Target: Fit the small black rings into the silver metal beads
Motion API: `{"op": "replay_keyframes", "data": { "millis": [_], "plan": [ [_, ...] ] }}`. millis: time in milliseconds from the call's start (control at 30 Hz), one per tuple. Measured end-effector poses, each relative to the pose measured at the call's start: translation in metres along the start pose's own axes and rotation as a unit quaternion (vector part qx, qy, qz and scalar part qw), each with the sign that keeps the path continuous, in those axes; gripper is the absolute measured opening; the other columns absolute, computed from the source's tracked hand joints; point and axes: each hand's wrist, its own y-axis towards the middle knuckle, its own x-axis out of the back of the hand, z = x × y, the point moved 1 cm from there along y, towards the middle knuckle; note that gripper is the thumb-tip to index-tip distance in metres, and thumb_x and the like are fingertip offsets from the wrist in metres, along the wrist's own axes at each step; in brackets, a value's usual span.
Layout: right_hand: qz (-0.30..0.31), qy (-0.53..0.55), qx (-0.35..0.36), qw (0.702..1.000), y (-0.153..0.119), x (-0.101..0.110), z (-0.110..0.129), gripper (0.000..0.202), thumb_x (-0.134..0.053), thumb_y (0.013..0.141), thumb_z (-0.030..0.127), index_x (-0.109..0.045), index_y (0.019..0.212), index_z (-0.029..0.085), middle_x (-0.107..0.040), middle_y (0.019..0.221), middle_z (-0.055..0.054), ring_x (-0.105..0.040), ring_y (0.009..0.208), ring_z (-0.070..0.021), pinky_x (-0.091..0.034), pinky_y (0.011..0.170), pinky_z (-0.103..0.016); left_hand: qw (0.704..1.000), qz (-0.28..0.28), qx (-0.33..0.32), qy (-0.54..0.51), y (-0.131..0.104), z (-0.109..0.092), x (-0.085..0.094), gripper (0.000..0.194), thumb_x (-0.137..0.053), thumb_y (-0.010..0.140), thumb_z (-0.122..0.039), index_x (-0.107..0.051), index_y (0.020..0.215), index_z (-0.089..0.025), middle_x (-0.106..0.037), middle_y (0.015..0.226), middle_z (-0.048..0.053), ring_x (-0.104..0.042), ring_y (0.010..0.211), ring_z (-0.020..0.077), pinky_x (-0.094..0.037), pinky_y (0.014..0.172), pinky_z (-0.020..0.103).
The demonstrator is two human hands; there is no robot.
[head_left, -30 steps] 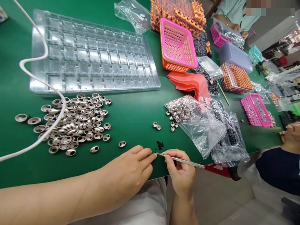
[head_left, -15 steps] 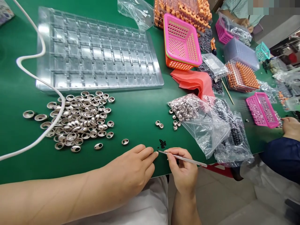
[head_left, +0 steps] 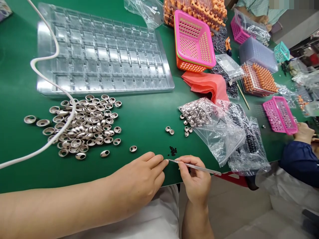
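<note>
My right hand (head_left: pixel 195 177) grips a pair of metal tweezers (head_left: pixel 199 168), whose tip reaches the fingertips of my left hand (head_left: pixel 147 177). The left fingers are bent and pressed together at the table's near edge; whatever they hold is hidden beneath them. Just beyond the tweezers lies a small cluster of tiny black pieces (head_left: pixel 172 151). A lone silver oval ring-like part (head_left: pixel 133 149) rests beyond my left hand. To its left spreads a large pile of such silver parts (head_left: pixel 86 126), hollow with holes in them.
A clear compartment tray (head_left: pixel 104 56) lies behind the pile, with a white cable (head_left: pixel 53 88) crossing at left. Right of centre are a bag of silver parts (head_left: pixel 199 114), stacked baskets (head_left: pixel 194 41) and red cloth (head_left: pixel 206 83). A co-worker's hand (head_left: pixel 304 133) is at far right.
The dark speck at the tweezers' tip no longer shows. Both hands stay nearly in place. At right, the co-worker's hand has shifted left towards the pink basket.
</note>
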Motion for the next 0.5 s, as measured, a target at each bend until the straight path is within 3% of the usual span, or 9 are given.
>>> {"op": "replay_keyframes", "data": {
  "millis": [333,500],
  "plan": [
    [-0.025,0.03,-0.005,0.999,-0.0017,0.0006,-0.0034,0.008,-0.069,0.091,0.017,-0.073,0.094,0.023,-0.075,0.09,-0.002,-0.069,0.072,-0.0124,-0.056,0.061,-0.022,1.0,0.001,0.008,-0.012,0.0003,0.0004,0.0012,0.01,-0.066,0.09,-0.022,-0.072,0.083,-0.016,-0.077,0.109,0.011,-0.063,0.093,0.0253,-0.047,0.075,0.038],
    [-0.026,0.056,0.035,0.997,-0.0024,-0.0014,-0.0046,0.019,-0.067,0.09,0.009,-0.071,0.098,0.026,-0.074,0.092,-0.001,-0.071,0.08,-0.0133,-0.058,0.065,-0.023,0.993,-0.064,0.081,-0.055,-0.0028,0.0087,0.0009,0.013,-0.06,0.093,-0.014,-0.067,0.083,-0.015,-0.074,0.105,0.011,-0.061,0.092,0.0267,-0.046,0.075,0.04]
  ]
}}
